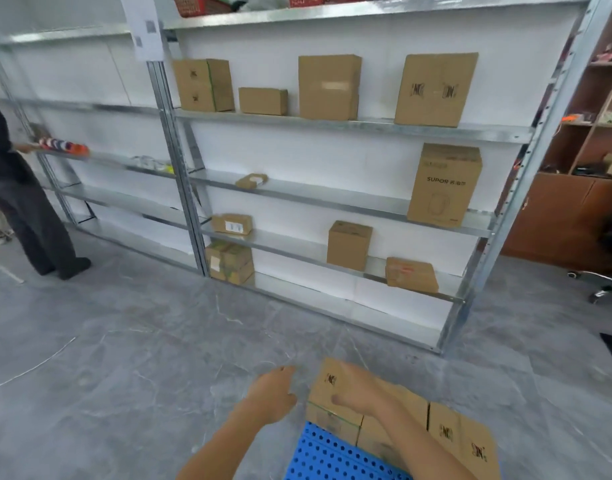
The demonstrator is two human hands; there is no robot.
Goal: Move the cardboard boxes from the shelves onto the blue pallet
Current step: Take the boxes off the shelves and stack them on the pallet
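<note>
Right hand [358, 386]: I see it palm down on the top of a brown cardboard box [323, 391]. The fingers lie close together on the cardboard and the thumb sits by the near-left edge.
Left hand [273, 393]: just left of that box, over the grey floor [124, 358]. It holds nothing and its fingers are loosely bent.
Box under my fingers: stands on the blue perforated plastic pallet [332, 459]. A dark printed mark, too blurred to read, sits beside the fingertips, and a green strap runs along its near side.
Second brown carton [460, 441]: right of my right hand, touching the first box. It carries two of the same dark marks.
Metal shelving rack [332, 125]: well beyond both hands, with cardboard boxes on four levels.
Readable print: a tall carton [443, 185] on the right reads "SUPOR".
Other marks: the large carton above it [436, 90] has two dark stamps. A small low box [232, 224] carries a white label I cannot read.
Sheet on the post [141, 26]: white paper with QR codes.
Far left: a person in dark clothes [20, 202] stands at the neighbouring rack.
</note>
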